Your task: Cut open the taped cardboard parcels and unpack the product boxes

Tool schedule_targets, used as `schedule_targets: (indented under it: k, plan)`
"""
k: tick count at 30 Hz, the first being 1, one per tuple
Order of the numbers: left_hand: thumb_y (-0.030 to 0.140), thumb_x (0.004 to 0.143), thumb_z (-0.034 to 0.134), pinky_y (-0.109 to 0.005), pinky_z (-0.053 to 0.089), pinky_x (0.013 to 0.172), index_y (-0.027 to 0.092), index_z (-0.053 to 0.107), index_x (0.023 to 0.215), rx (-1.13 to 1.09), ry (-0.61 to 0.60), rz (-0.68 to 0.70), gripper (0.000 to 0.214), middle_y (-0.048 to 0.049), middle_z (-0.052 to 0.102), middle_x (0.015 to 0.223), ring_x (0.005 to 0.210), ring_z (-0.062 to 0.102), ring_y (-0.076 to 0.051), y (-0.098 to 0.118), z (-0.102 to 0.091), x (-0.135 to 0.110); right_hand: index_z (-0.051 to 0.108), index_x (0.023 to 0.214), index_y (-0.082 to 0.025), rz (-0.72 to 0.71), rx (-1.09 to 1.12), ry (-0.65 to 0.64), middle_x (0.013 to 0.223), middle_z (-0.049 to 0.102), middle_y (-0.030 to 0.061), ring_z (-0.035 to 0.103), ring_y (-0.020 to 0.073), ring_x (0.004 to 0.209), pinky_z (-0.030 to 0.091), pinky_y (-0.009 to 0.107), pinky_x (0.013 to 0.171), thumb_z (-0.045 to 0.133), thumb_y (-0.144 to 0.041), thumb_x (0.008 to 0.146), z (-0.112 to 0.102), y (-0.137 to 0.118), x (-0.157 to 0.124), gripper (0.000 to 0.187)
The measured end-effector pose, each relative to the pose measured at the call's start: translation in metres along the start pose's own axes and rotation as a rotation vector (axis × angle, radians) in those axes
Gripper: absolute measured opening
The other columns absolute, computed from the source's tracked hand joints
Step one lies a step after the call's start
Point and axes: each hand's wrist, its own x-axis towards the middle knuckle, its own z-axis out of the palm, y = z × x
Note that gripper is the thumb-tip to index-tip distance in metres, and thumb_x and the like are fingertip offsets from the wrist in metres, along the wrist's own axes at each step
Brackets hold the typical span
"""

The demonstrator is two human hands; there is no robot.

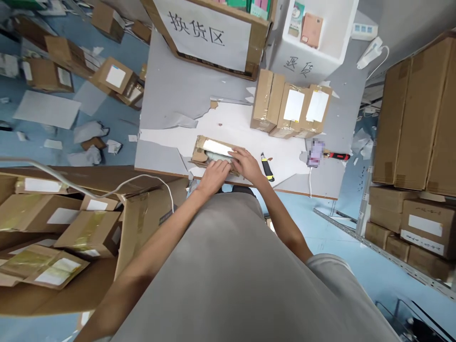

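I look down on a grey worktable (169, 102), its near edge close to the wearer's body, a large open carton (140, 216) beside its near left corner. A box with a white sign (206, 35) and a white bin (308, 59) stand along the far side, three taped cartons (290, 107) before the bin; between these and the hands I have a strip of white tabletop for moving. Near the front edge lies a small opened box (213, 147). The left hand (214, 175) bends its fingers over the near side; the right hand (246, 166) curls its fingers at the right end. Both touch; I cannot tell whether either grips. A black-and-yellow cutter (267, 168) lies just right.
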Motion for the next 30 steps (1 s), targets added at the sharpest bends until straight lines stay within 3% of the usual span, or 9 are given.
schedule_targets:
  k: [5,8,10,12,15,18,20,25,30]
  plan:
    - [-0.002,0.108,0.048,-0.049,0.056,0.105,0.015,0.075,0.12,-0.048,0.086,0.113,0.034,-0.0203,0.076,0.117,0.118,0.072,-0.038,0.016,-0.007,0.033,0.076,0.165,-0.014,0.09,-0.174,-0.055,0.179,0.065,0.0194,0.059,0.0343,0.165,0.048,0.051,0.143,0.064,-0.015,0.116,-0.03,0.012,-0.007,0.05]
    - [0.005,0.107,0.056,-0.049,0.059,0.106,0.017,0.074,0.119,-0.134,0.108,0.089,0.024,-0.0187,0.076,0.116,0.118,0.072,-0.038,0.001,-0.005,0.025,0.075,0.163,-0.015,0.165,-0.272,-0.049,0.18,0.064,0.0203,0.057,0.0372,0.165,0.052,0.054,0.139,0.074,-0.02,0.114,-0.031,0.007,-0.004,0.05]
    - [0.022,0.109,0.069,-0.054,0.059,0.114,0.02,0.074,0.115,-0.206,0.137,0.06,0.008,-0.0179,0.076,0.119,0.124,0.072,-0.039,-0.017,-0.002,0.009,0.072,0.163,-0.014,0.223,-0.326,-0.044,0.181,0.061,0.0229,0.058,0.0395,0.163,0.057,0.056,0.134,0.078,-0.022,0.112,-0.024,-0.002,-0.001,0.052]
    - [0.041,0.109,0.076,-0.064,0.05,0.133,0.024,0.073,0.107,-0.272,0.191,0.003,0.018,-0.0174,0.078,0.127,0.14,0.068,-0.042,-0.036,0.001,-0.01,0.069,0.164,-0.013,0.272,-0.364,-0.035,0.18,0.059,0.0258,0.06,0.0403,0.159,0.062,0.056,0.127,0.075,-0.021,0.113,-0.014,-0.014,0.002,0.052]
    - [0.049,0.112,0.069,-0.072,0.029,0.147,0.024,0.071,0.102,-0.334,0.267,-0.173,0.027,-0.0196,0.073,0.155,0.168,0.052,-0.046,-0.063,0.003,-0.03,0.066,0.166,-0.012,0.286,-0.354,-0.021,0.178,0.06,0.0263,0.063,0.0389,0.156,0.066,0.053,0.12,0.064,-0.017,0.115,0.0,-0.024,0.001,0.051]
    - [0.042,0.108,0.069,-0.068,0.035,0.147,0.021,0.071,0.11,-0.4,0.261,-0.342,0.021,-0.0246,0.049,0.185,0.181,0.036,-0.048,-0.08,0.005,-0.033,0.063,0.169,-0.013,0.272,-0.246,0.05,0.176,0.065,0.024,0.064,0.0366,0.16,0.063,0.05,0.125,0.051,-0.022,0.121,0.004,-0.02,-0.003,0.051]
    - [0.036,0.102,0.073,-0.064,0.044,0.143,0.02,0.07,0.118,-0.459,0.216,-0.399,0.023,-0.026,0.036,0.193,0.181,0.039,-0.048,-0.083,0.005,-0.029,0.059,0.173,-0.015,0.303,-0.142,0.11,0.166,0.073,0.0227,0.071,0.036,0.153,0.062,0.049,0.125,0.044,-0.031,0.126,-0.001,-0.01,-0.004,0.053]
    - [0.033,0.097,0.083,-0.06,0.05,0.139,0.02,0.063,0.131,-0.44,0.185,-0.433,0.041,-0.0297,0.054,0.177,0.168,0.056,-0.047,-0.069,0.001,-0.021,0.047,0.179,-0.017,0.523,0.0,0.261,0.125,0.09,0.0153,0.084,0.0383,0.126,0.064,0.05,0.115,0.042,-0.049,0.128,-0.02,0.01,0.013,0.061]
    - [0.035,0.098,0.084,-0.062,0.066,0.111,0.012,0.055,0.142,-0.223,0.078,-0.538,0.058,-0.0343,0.067,0.149,0.135,0.074,-0.053,-0.051,-0.003,-0.011,0.042,0.178,-0.013,0.708,-0.084,0.267,0.139,0.085,0.0183,0.08,0.0342,0.135,0.063,0.043,0.112,0.05,-0.046,0.126,-0.02,-0.002,0.033,0.062]
